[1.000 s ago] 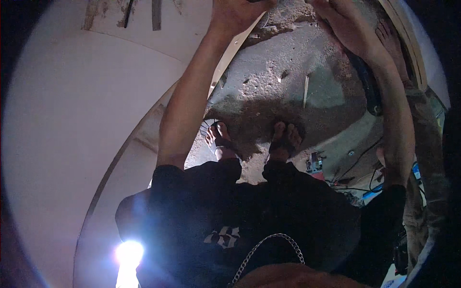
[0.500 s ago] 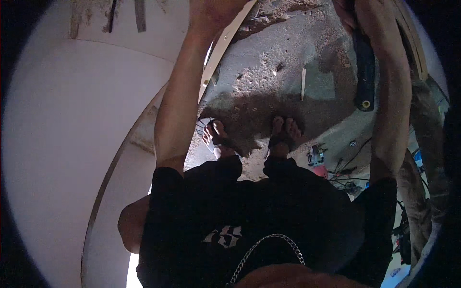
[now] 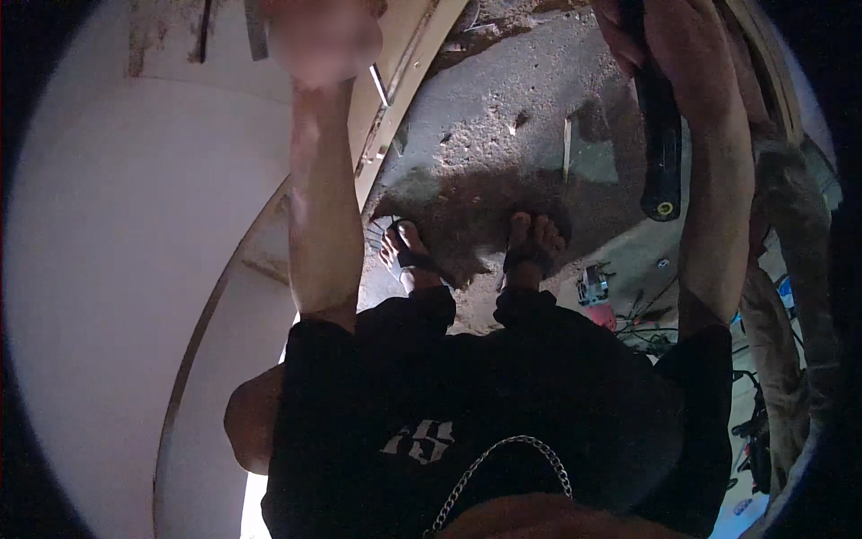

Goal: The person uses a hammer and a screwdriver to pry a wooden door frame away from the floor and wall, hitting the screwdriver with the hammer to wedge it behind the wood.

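My left hand (image 3: 328,40) is at the upper left, beside a pale wooden board (image 3: 395,108) that slants down toward my feet. Motion smears its fingers, and I cannot make out whether it holds anything. A narrow shiny metal strip (image 3: 381,85) shows against the board, just right of the wrist. At the upper right, my right hand (image 3: 624,40) is closed round a tool with a long black handle (image 3: 660,144). The handle hangs down along the forearm and has a brass-coloured ring at its end. The tool's other end is out of view.
A large white panel (image 3: 135,225) fills the left side. Dusty ground (image 3: 485,135) with crumbs and a wood sliver (image 3: 567,148) lies below. By my right foot are a red and metal power tool (image 3: 594,296) and tangled cables (image 3: 642,337). Wooden boards (image 3: 772,81) stand along the right.
My left hand has shifted left, uncovering more of the pale board and the metal strip. My right hand and the black handle have moved slightly left.
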Demonstrator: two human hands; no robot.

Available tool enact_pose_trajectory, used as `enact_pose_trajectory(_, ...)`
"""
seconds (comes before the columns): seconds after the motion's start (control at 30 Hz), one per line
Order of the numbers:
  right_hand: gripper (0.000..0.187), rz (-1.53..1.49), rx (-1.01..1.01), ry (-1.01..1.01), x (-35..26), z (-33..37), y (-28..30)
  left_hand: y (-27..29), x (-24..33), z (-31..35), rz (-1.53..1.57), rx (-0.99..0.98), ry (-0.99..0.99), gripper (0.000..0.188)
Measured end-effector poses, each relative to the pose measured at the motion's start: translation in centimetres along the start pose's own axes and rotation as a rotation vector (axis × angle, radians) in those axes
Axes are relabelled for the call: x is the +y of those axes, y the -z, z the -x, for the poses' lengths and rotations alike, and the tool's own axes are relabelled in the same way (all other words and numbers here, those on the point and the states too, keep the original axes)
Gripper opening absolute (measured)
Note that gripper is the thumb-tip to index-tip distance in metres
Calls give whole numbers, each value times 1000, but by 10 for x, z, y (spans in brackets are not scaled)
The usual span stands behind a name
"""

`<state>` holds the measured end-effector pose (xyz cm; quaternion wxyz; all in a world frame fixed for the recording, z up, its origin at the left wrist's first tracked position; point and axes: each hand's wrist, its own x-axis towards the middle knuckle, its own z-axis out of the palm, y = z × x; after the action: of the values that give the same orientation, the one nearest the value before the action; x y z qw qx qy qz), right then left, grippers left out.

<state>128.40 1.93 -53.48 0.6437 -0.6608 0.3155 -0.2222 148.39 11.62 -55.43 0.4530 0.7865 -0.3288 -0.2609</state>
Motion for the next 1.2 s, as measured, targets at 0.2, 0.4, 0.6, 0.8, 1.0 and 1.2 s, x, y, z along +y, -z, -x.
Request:
enact_pose_trajectory(0.2,31,-3,-16,-9,-13,10,-3,3,-27,1,91,-198,-4,33)
enact_pose_trajectory(0.4,29,64,52,84,10,11,-5,9,-20,3,95,-133,-26,36)
enact_pose_trajectory(0.6,29,48,96,-117,-25,19,-17,7,-33,-7,185,-125,28,36)
enact_pose_trajectory(0.8,29,69,48,-42,-23,23,-7,-11,-34,-2,82,-254,0,38)
enact_pose_trajectory(1.0,28,78,-5,60,-16,20,-9,-12,-34,-15,134,-307,18,42)
enact_pose_trajectory(1.2,23,165,89,-122,-32,20,5,-24,-44,-14,220,-367,-5,42)
